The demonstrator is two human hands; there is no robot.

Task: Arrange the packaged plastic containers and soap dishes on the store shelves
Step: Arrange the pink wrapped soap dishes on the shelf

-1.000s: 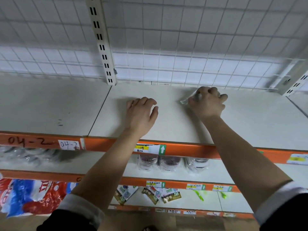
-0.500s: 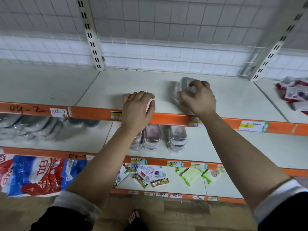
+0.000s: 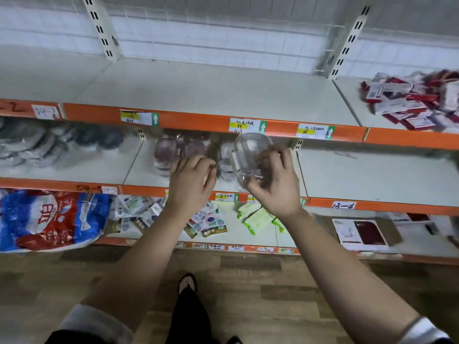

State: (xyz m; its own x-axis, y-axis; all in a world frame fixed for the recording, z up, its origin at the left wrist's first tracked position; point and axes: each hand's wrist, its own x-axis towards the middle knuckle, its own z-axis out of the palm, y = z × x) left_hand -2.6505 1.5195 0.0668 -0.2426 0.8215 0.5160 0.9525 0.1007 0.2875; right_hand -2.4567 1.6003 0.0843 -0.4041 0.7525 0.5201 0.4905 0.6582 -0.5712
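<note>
The clear container (image 3: 250, 157), rounded and see-through in crinkly wrap, is held in the air in front of the middle shelf (image 3: 372, 177), just under the top shelf's orange edge (image 3: 198, 120). The right grip (image 3: 278, 192) has fingers and thumb curled round it. The left grip (image 3: 191, 184) is just beside, loosely bent, holding nothing. Two pinkish containers (image 3: 173, 152) stand behind, blurred; more clear ones, partly hidden, cannot be counted.

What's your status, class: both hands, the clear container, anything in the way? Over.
Left hand open, empty. Right hand grips clear container in front of middle shelf. Purple containers stand there, left of it.
</note>
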